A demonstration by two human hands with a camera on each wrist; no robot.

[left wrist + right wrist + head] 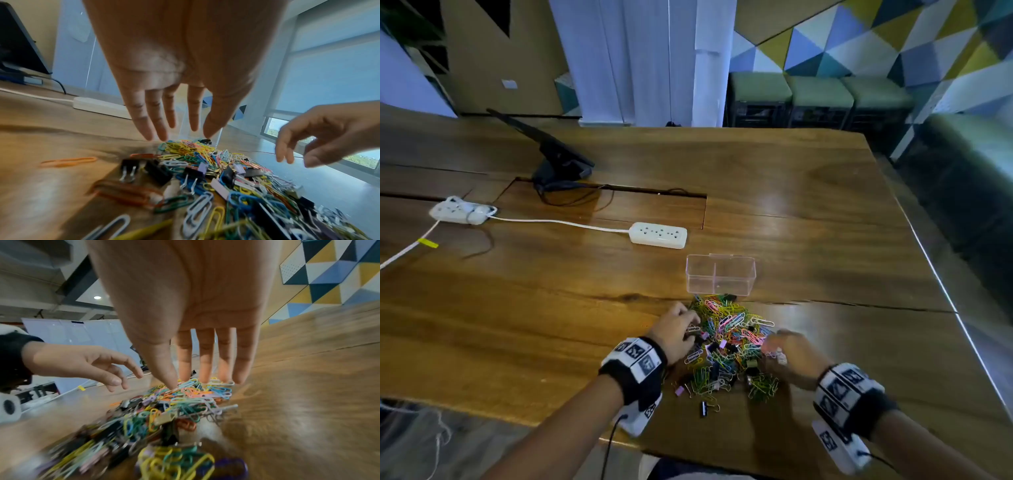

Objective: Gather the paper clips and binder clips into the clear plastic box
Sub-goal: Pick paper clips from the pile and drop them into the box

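On the tabletop near its front edge, the left hand [677, 332] hangs with fingers straight and empty at the left of the clip pile [729, 346]. The empty box [720, 274] stands touching the pile's far side. The right hand [792, 358], fingers spread and holding nothing, flanks the pile's right.

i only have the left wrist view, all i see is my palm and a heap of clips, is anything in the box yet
Observer: No. In the head view the clear plastic box stands open and empty, just beyond the pile of clips.
Operator: does it have sections
Observer: Yes, a divider splits it into two compartments.
Operator: any strays outside the heap
Observer: One black binder clip lies apart on the near side, towards the table edge.
Operator: where are the hands
Observer: The left hand is at the pile's left edge, the right hand at its right.
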